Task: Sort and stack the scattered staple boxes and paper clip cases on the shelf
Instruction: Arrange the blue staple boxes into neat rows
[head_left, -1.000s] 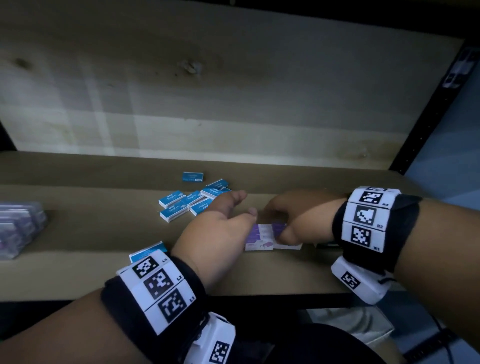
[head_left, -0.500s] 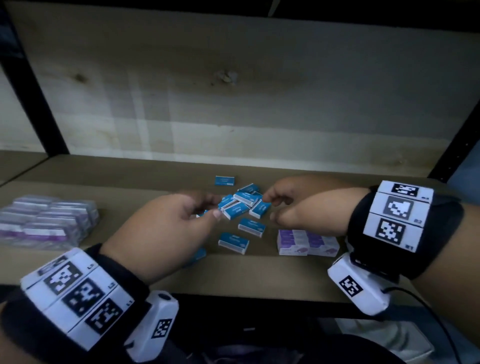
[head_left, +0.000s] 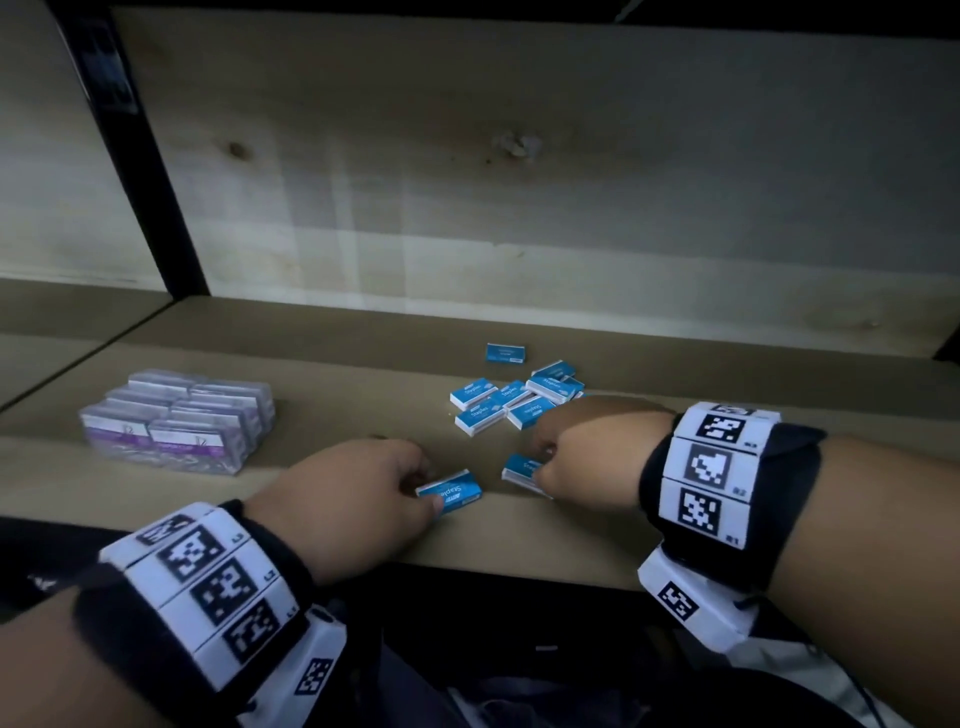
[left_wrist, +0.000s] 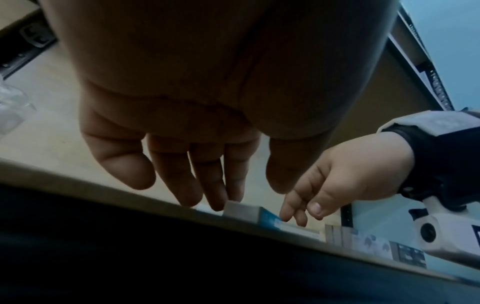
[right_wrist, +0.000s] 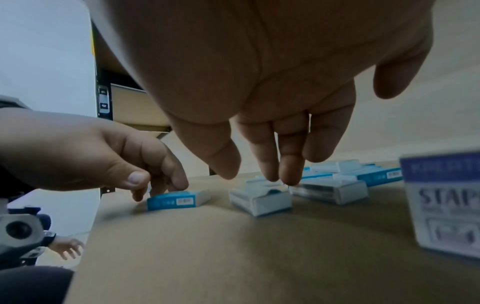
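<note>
Several blue staple boxes (head_left: 514, 400) lie scattered mid-shelf, and one (head_left: 505, 353) lies apart behind them. My left hand (head_left: 363, 493) pinches a blue staple box (head_left: 452, 491) near the front edge, thumb on its near side and fingers on its far side; this box (right_wrist: 179, 200) also shows in the right wrist view. My right hand (head_left: 587, 452) rests its fingertips (right_wrist: 288, 179) on another blue staple box (head_left: 519, 467), with the thumb held off it. Clear paper clip cases (head_left: 176, 421) stand stacked at the left.
A purple staples box (right_wrist: 446, 205) stands on the shelf just right of my right hand, hidden in the head view. A black upright post (head_left: 135, 156) rises at the back left. The wooden shelf's front edge (head_left: 519, 566) runs just below my hands.
Both hands have dropped from the scattered pile toward the shelf's front. The left one has taken hold of a near blue box, and the right one has come down onto another.
</note>
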